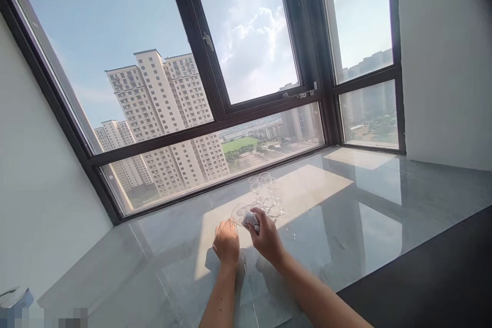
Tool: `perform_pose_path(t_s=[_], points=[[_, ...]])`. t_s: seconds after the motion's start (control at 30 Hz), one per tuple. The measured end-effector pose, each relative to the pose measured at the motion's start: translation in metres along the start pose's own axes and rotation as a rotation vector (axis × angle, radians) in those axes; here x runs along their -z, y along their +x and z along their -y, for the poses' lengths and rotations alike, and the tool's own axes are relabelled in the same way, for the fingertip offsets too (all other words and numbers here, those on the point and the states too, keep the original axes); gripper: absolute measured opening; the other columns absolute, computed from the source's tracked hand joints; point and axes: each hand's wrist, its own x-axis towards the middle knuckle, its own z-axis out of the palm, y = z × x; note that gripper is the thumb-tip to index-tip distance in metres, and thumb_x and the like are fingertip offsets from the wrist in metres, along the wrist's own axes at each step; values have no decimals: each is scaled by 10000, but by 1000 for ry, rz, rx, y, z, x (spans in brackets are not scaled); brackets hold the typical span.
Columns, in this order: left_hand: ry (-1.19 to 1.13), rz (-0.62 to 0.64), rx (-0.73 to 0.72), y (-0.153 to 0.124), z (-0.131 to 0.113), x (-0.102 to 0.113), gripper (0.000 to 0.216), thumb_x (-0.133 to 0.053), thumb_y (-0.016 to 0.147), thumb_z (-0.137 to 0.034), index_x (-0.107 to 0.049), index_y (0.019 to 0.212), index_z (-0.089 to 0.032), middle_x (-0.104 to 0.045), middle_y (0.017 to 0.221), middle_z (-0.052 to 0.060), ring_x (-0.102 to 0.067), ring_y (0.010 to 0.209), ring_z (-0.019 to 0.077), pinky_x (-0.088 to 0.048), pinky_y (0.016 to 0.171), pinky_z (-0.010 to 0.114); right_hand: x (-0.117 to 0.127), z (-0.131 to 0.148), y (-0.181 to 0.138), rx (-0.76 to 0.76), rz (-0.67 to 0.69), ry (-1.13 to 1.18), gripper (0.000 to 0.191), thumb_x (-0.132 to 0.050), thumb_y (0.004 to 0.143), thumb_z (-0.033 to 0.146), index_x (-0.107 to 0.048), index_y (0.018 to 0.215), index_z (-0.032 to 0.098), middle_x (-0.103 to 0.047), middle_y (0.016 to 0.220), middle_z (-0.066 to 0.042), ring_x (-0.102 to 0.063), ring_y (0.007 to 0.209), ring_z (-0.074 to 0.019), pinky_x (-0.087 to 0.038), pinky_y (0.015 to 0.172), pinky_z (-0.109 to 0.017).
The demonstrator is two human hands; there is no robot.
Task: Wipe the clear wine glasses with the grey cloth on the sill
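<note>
My left hand [226,243] is closed at the near edge of a clear glass [235,212], whose round outline shows above my fingers. Its full shape is hard to make out against the bright sill. In my right hand [266,236] is a bunched white cloth [251,219], pressed against or held right beside that glass; I cannot tell whether they touch. Just beyond my hands, several clear stemmed glasses [265,184] stand close together on the tiled sill. My right fingers partly cover the nearest ones.
The glossy grey window sill [307,236] carries bright sun patches and a few small drops or specks. Dark window frames [269,107] rise behind the glasses, with a handle [208,41] on one pane. A partly blurred white container [17,297] sits at lower left.
</note>
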Motion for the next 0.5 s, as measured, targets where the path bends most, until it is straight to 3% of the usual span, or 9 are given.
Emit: perform_pose_path(t_s=[0.13, 0.27, 0.37, 0.5], points=[[114, 52, -106, -4, -1, 2, 281, -457, 907, -148, -712, 828, -236, -653, 847, 56, -551, 879, 240, -340, 687, 309, 0, 1, 2, -14, 3, 8, 362, -493, 850, 137, -458, 1182, 277, -681, 957, -56, -662, 853, -231, -515, 736, -342], [121, 51, -240, -5, -4, 2, 330, -468, 856, -71, -743, 858, -253, -640, 841, 58, -533, 867, 229, -353, 728, 315, 3, -6, 7, -31, -5, -27, 333, -478, 844, 135, -486, 1151, 263, -677, 946, -58, -654, 851, -228, -505, 735, -334], [27, 50, -282, -2, -5, 1, 373, -457, 846, -59, -752, 941, -266, -653, 864, 54, -544, 877, 221, -394, 754, 310, 9, -12, 14, -112, -45, -44, 311, -464, 847, 152, -478, 1146, 239, -652, 859, -41, -633, 778, -207, -483, 693, -304], [-177, 29, -234, 2, -3, -4, 314, -460, 897, -157, -733, 1035, -226, -691, 949, 62, -588, 919, 219, -451, 785, 311, 15, -16, 19, -258, -66, 23, 335, -486, 819, 174, -465, 1151, 218, -603, 728, 12, -572, 629, -163, -435, 609, -256]])
